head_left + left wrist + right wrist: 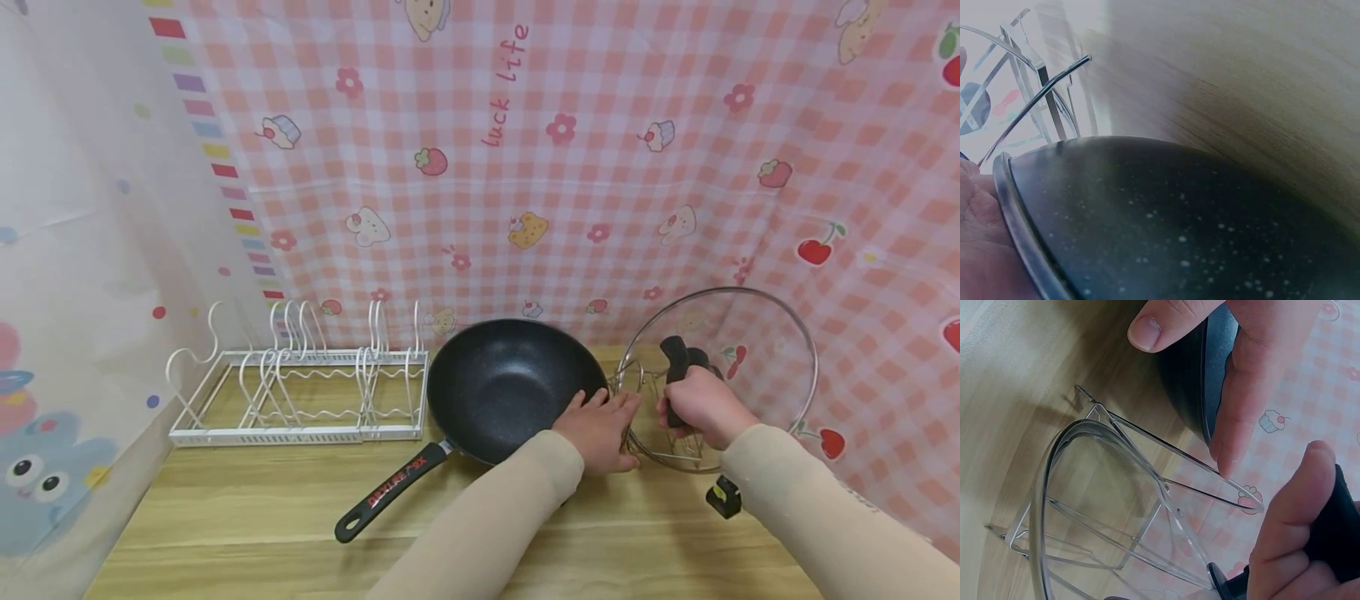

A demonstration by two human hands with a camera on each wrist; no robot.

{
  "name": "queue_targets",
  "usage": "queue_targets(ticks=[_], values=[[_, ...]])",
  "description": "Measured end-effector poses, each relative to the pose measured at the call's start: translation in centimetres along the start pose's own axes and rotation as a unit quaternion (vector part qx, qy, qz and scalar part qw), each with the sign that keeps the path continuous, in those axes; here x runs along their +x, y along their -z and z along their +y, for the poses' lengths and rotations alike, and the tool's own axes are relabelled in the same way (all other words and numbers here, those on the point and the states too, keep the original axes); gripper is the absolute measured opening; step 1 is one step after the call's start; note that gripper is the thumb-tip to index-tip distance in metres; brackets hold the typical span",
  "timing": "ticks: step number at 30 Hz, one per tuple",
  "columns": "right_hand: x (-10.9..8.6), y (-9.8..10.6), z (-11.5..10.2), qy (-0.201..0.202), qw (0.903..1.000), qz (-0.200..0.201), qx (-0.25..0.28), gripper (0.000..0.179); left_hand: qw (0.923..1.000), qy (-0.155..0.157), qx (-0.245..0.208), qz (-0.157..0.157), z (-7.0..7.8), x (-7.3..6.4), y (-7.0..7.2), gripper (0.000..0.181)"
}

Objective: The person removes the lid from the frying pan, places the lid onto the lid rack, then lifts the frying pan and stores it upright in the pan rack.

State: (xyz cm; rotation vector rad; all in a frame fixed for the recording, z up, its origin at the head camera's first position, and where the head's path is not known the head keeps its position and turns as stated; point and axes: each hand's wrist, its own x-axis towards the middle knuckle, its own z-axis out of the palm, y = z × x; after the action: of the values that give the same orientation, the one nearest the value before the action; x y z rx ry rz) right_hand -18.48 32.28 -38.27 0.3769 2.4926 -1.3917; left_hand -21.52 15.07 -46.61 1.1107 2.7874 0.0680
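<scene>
My right hand [708,408] grips the black handle [675,358] of a clear glass lid with a metal rim [814,358]. The lid stands nearly upright at a thin wire lid stand [1179,454], its lower rim overlapping the wires. With its fingers extended, my left hand [596,432] lies across the right rim of a black wok [510,408]. Its fingertips reach toward the stand's wire loop in the right wrist view. The left wrist view has the speckled outer side of the wok close up, with the palm against the rim.
A white metal dish rack [300,435] with upright wire dividers stands left of the wok. The wok's long handle [390,492] points toward the front left of the wooden table [247,517]. A pink checked cloth [480,192] hangs behind.
</scene>
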Motion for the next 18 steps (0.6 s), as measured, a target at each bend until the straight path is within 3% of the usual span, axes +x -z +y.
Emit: queue_targets(ticks=[6,13,18], values=[[-0.11,0.08,-0.22,-0.002,1.0,0.002,0.001,0.051,1.0,0.002,0.002,0.001,-0.2,-0.11,0.0,0.095],[-0.11,0.2,-0.11,0.0,0.9993,0.032,-0.021,0.043,0.9999,0.008,-0.013,-0.003,-0.45,-0.16,0.0,0.095],[-0.1,0.43,-0.04,0.006,0.9986,0.035,-0.04,0.053,0.9998,0.015,-0.009,-0.005,-0.71,-0.27,0.08,0.094]])
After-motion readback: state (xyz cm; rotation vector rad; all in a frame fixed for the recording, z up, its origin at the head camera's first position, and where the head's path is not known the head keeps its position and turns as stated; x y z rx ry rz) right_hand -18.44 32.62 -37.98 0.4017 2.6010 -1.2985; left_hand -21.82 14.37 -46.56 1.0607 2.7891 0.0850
